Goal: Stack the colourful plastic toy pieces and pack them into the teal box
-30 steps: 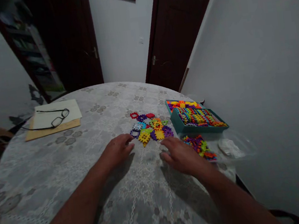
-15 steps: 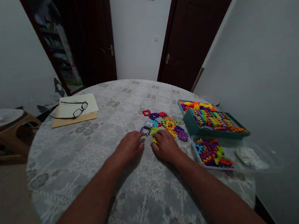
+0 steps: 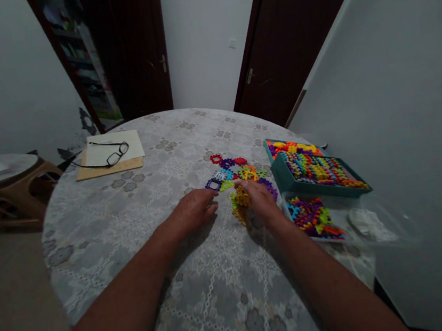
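My right hand [image 3: 260, 199] grips a yellow gear-shaped piece [image 3: 242, 197], raised at a tilt, with more yellow and yellow-green toothed parts [image 3: 238, 216] below it by the fingers. My left hand [image 3: 194, 209] rests on the table just left of it, fingers apart and holding nothing, close to a dark blue square-holed piece [image 3: 212, 185]. Beyond the hands lies a loose cluster of flat toothed pieces: a red ring [image 3: 216, 158], a purple one [image 3: 227, 163], a light blue one [image 3: 227, 174], an orange one [image 3: 248, 173] and a yellow-green one [image 3: 226, 185].
At the right stand a teal box [image 3: 287, 176] full of colourful pieces and a clear plastic tray [image 3: 288, 212] with more pieces and a white bag [image 3: 369, 222]. Glasses [image 3: 114, 158] lie on papers [image 3: 134, 144] at the table's far left.
My right hand has moved right and lifted the yellow piece off the table into a tilt. My left hand stays nearly where it was. The camera view has tipped slightly downward.
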Motion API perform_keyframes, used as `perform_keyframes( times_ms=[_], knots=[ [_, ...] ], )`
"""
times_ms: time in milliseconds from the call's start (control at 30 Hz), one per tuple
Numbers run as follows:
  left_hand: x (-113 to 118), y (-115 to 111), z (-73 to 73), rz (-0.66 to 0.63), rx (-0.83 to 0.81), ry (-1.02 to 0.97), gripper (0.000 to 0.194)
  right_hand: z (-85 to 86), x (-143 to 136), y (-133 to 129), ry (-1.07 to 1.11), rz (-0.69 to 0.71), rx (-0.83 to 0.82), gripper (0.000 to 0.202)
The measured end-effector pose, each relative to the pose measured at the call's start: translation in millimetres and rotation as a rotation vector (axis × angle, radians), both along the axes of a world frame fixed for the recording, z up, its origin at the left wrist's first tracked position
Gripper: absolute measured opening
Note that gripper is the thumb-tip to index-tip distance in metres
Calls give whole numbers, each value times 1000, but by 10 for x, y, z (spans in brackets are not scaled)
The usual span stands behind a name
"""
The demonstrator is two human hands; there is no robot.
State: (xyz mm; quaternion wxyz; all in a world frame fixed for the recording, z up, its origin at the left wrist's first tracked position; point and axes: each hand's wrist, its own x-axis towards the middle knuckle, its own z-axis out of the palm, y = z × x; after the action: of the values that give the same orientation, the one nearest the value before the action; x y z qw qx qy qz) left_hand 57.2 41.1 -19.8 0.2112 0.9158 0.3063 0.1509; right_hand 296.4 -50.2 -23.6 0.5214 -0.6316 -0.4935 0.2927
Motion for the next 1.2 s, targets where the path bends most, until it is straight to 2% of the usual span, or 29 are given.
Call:
perform_keyframes(
  times_ms=[100, 167, 267, 333, 467, 567, 767, 900, 1033, 1100, 1200],
  knots=[
    [16, -25, 59, -12, -27, -38, 41, 33, 45, -61, 66, -110, 9, 42],
    [29, -51, 108, -19, -85, -98, 39, 49, 34, -103, 119, -120, -34, 43],
    [61, -87, 162, -26, -251, -210, 39, 59, -69, -148, 136, -17, -93, 41],
    [84, -97, 173, -44, -363, -248, 39, 46, -166, -165, 106, 38, -43, 37],
    [104, -87, 159, -131, -515, -214, 28, -17, -279, -195, 50, 85, 54, 29],
    [106, -83, 139, -155, -582, -212, 30, -46, -299, -237, -28, 135, 65, 26],
    [105, -70, 61, -91, -514, -157, 19, 4, -368, -263, -293, 228, 99, 19],
    [96, -32, 55, 4, -464, -158, 14, -1, -161, -238, -559, 66, 140, 35],
    [89, -23, 81, 38, -423, -119, 8, -39, 93, -289, -867, -18, -7, 61],
    [86, -32, 87, 34, -402, -77, 8, -40, 130, -320, -931, 14, -90, 61],
    [84, -43, 80, 27, -370, -49, 5, -21, 103, -328, -967, 65, -181, 51]
  ],
)
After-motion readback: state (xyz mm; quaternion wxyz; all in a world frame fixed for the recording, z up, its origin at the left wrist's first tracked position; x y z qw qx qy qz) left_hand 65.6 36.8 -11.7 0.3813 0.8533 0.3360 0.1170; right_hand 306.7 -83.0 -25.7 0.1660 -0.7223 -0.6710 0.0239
